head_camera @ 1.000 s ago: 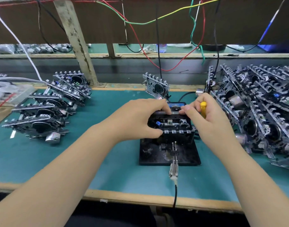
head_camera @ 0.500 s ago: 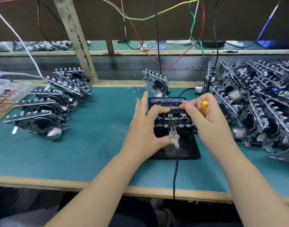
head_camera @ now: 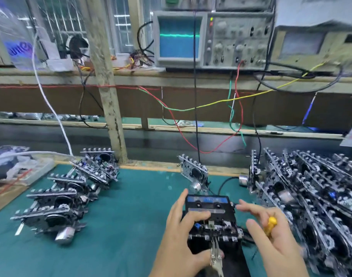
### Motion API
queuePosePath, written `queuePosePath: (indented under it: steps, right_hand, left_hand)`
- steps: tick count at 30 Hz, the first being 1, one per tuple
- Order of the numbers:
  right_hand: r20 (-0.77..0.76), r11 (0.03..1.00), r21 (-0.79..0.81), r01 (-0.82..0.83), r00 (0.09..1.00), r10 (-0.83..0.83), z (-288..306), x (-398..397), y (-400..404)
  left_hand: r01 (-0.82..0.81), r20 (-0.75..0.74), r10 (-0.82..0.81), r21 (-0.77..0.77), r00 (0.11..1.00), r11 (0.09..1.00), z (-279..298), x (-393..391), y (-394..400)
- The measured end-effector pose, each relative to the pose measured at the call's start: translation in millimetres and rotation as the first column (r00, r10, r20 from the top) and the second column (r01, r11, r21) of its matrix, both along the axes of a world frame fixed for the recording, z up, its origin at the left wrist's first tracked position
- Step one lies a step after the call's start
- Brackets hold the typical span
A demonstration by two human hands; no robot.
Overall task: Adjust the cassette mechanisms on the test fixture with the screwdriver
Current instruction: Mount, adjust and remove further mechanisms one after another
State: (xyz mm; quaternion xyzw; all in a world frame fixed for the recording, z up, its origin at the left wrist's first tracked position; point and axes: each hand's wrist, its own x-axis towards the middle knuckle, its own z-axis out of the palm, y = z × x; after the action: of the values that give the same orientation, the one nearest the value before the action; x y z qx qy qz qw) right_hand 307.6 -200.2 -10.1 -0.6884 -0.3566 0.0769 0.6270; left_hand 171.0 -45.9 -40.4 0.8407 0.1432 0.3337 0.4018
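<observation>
While a cassette mechanism (head_camera: 212,222) is seated on the test fixture (head_camera: 233,254) at the near counter (head_camera: 131,206) edge, it is pressed by the left hand (head_camera: 181,232); the screwdriver (head_camera: 270,224) is gripped, unapplied, in the right hand (head_camera: 271,236). Stacked mechanisms (head_camera: 311,196) seemingly remain for adjustment.

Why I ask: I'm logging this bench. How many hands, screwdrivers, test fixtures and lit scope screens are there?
Hands: 2, left hand and right hand
Screwdriver: 1
Test fixture: 1
Lit scope screen: 1
Total: 5
</observation>
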Motion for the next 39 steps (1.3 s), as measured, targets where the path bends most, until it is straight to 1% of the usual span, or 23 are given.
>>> queuePosePath:
  steps: [2,3,6,8,10,11,13,14,15,16,17,18,19,21,27,35,39]
  right_hand:
    - [-0.063,0.999,-0.013,0.036,0.997,-0.037,-6,3,-2]
    - [-0.069,0.997,-0.046,0.062,0.996,-0.065,-8,4,-4]
    - [0.038,0.966,-0.222,0.132,0.991,-0.127,-4,6,-10]
    - [0.133,0.925,-0.357,0.130,0.987,-0.088,2,9,-15]
    - [0.173,0.908,-0.402,0.118,0.984,-0.051,14,8,-19]
    - [0.207,0.917,-0.369,0.151,0.975,-0.077,22,5,-20]
    - [0.303,0.943,-0.204,0.264,0.933,-0.196,41,-2,-20]
    - [0.340,0.949,-0.114,0.293,0.909,-0.240,52,-6,-17]
    - [0.352,0.959,-0.035,0.280,0.902,-0.250,63,-10,-13]
    - [0.323,0.976,0.021,0.217,0.922,-0.212,71,-15,-7]
    - [0.263,0.992,0.052,0.117,0.957,-0.126,78,-19,0]
    - [0.195,0.998,0.060,0.013,0.981,-0.024,82,-24,8]
    - [0.160,0.996,0.059,-0.062,0.986,0.052,83,-26,15]
    - [0.172,0.992,0.037,-0.124,0.978,0.116,81,-27,24]
    - [0.218,0.992,-0.024,-0.127,0.967,0.129,75,-26,32]
    - [0.252,0.990,-0.022,-0.137,0.958,0.138,76,-25,37]
    - [0.297,0.990,-0.025,-0.140,0.944,0.141,77,-23,37]
  left_hand:
    - [-0.001,-0.017,0.001,0.001,1.000,1.000,3,0,0]
    - [-0.002,-0.026,0.002,0.000,1.000,1.000,4,0,0]
    - [0.005,-0.030,-0.005,-0.008,1.000,1.000,5,0,-2]
    - [-0.003,-0.034,0.003,-0.004,0.999,1.000,4,0,-2]
    - [-0.014,-0.037,0.014,0.000,0.999,1.000,3,0,-2]
    - [-0.018,-0.038,0.018,-0.002,0.999,1.000,3,1,-2]
    - [-0.024,-0.041,0.024,-0.017,0.999,1.000,4,1,-2]
    - [-0.027,-0.037,0.026,-0.027,0.999,0.999,4,1,-2]
    - [-0.030,-0.031,0.029,-0.035,0.999,0.999,5,1,-2]
    - [-0.032,-0.023,0.031,-0.038,0.999,0.999,6,1,-2]
    - [-0.035,-0.021,0.034,-0.037,0.999,0.999,8,1,-3]
    - [-0.038,-0.026,0.037,-0.034,0.999,0.999,9,1,-3]
    - [-0.042,-0.035,0.042,-0.027,0.999,0.999,11,1,-3]
    - [-0.055,-0.058,0.054,-0.016,0.997,0.998,11,2,-3]
    - [-0.059,-0.056,0.059,-0.004,0.997,0.998,3,3,0]
    - [-0.057,-0.034,0.056,-0.004,0.998,0.998,3,3,0]
    - [-0.057,-0.026,0.057,-0.004,0.998,0.998,3,3,-1]
